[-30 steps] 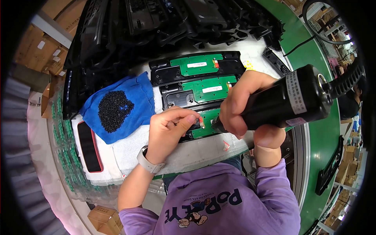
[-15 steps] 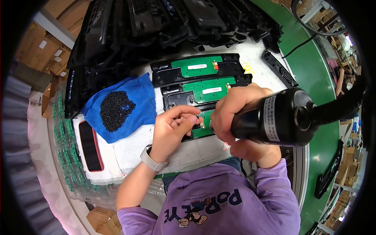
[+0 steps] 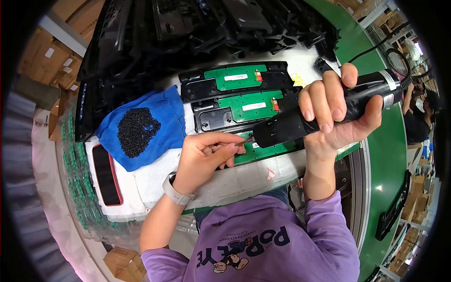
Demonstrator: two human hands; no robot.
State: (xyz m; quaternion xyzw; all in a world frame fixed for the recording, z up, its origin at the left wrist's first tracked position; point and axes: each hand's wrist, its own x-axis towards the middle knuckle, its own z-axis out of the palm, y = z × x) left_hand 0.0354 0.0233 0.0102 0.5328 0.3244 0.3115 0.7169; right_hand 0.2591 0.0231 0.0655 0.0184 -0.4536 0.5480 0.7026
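In my right hand [image 3: 331, 105] is a black electric screwdriver [image 3: 277, 129], tilted so its bit points left and down. The bit's tip meets the fingertips of my left hand [image 3: 206, 152], which are pinched together; whatever small thing they hold is hidden. Both hands are over the nearest of three black plastic panels carrying green circuit boards. That nearest green board [image 3: 268, 152] is partly covered by my left hand and the screwdriver. Beyond it lie the middle board [image 3: 239, 113] and the farthest board [image 3: 228, 84], each with a white label and a small red-and-white connector.
Black screws [image 3: 136, 134] are heaped on a blue cloth [image 3: 171, 110] at the left. A phone with a red edge [image 3: 107, 176] lies beside it. Black plastic parts [image 3: 188, 33] are stacked at the back. The screwdriver's cable [image 3: 399, 56] loops at the right.
My right hand has swung the screwdriver from pointing away from me to lying across the panels, its bit now at my left fingertips. My left hand has barely moved.
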